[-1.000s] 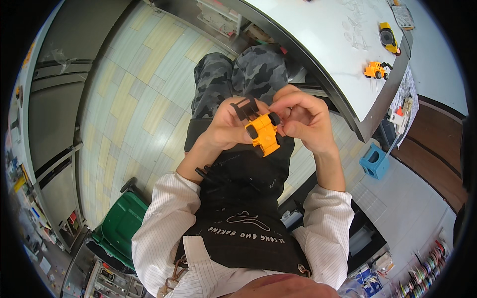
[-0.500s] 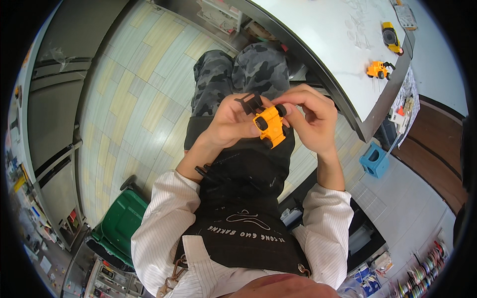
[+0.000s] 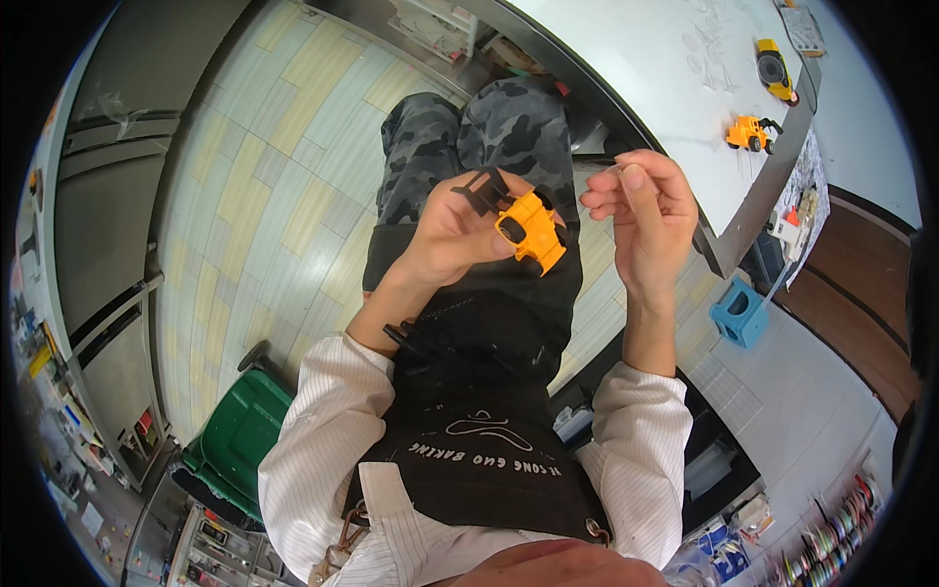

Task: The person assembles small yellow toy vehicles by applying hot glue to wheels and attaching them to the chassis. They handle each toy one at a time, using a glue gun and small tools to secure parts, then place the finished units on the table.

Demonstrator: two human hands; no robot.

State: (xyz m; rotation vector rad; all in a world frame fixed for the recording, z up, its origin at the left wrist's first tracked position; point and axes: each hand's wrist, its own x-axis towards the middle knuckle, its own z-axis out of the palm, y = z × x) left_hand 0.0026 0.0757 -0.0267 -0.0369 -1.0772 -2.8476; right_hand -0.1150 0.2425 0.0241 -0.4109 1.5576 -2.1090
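Note:
My left hand (image 3: 452,233) is closed round an orange toy construction vehicle (image 3: 533,235) with black wheels and a dark loader part (image 3: 480,190) sticking out past the fingers. The toy is held tilted above my lap. Apart from it, to the right, my right hand (image 3: 650,205) is raised near the table edge. Its thumb and forefinger are pinched together, the other fingers curled; whatever is between them is too small to make out. On the table stands another orange toy vehicle (image 3: 751,134) with a black arm, and behind it a yellow toy vehicle (image 3: 773,70).
Several clear thin pieces (image 3: 706,49) lie on the white table (image 3: 626,49), whose dark edge (image 3: 675,186) runs close by my right hand. A green bin (image 3: 235,440) is at the lower left, a blue stool (image 3: 738,313) at the right. Steel cabinets (image 3: 117,196) line the left.
My right hand has let go of the toy vehicle and moved right and up, away from it. The left hand still holds the toy, which has shifted slightly.

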